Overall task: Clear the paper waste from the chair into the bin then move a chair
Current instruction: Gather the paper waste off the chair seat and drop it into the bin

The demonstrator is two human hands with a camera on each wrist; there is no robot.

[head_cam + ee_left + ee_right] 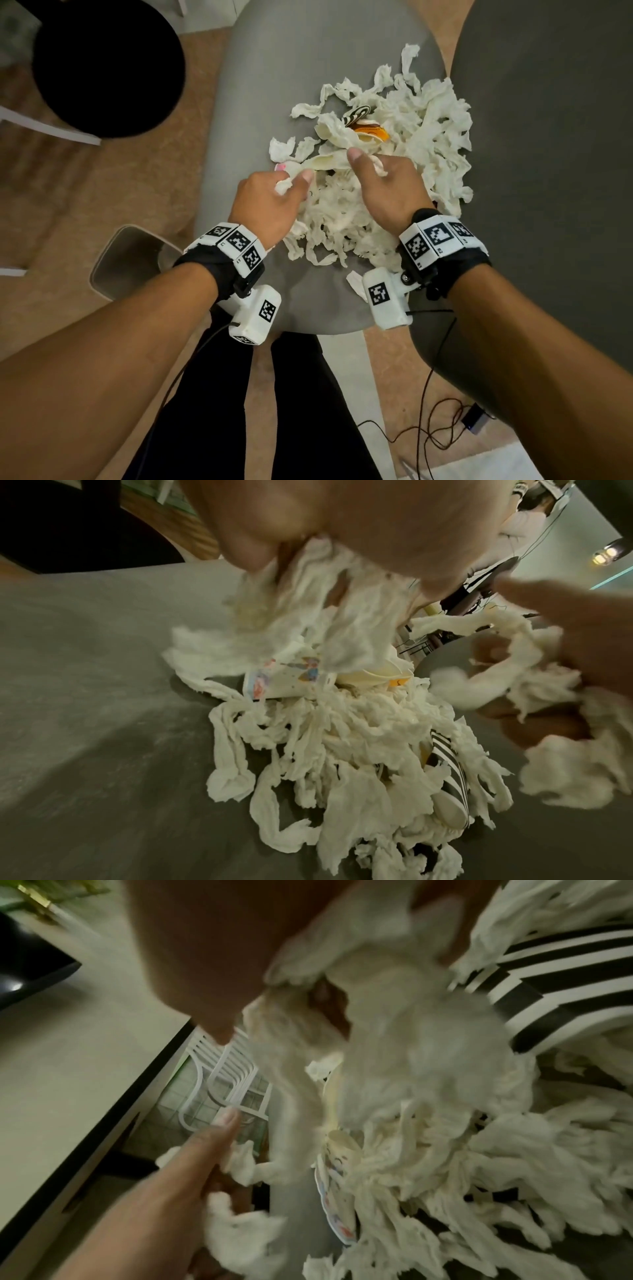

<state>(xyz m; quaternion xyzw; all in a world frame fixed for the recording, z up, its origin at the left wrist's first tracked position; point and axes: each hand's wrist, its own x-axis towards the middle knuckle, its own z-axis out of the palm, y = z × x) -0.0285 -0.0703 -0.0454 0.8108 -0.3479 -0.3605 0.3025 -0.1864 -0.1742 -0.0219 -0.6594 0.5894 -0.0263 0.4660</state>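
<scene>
Where both hands (329,195) dig, paper strips (404,137) bunched within each grip.

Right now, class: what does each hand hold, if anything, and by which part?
Both hold torn white tissue paper strips. The left hand grips a bunch at its top end; the right hand grips another clump by its upper part.

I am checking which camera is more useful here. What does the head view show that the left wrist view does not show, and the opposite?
Only the head view shows both wrists with their marker bands, the black round bin on the floor to the left, and the orange printed piece in the pile. Only the left wrist view shows the colourful printed card and the black-and-white striped piece clearly. Both show the grey chair seat, the torn paper strips, and the left hand and right hand gripping strips.
</scene>
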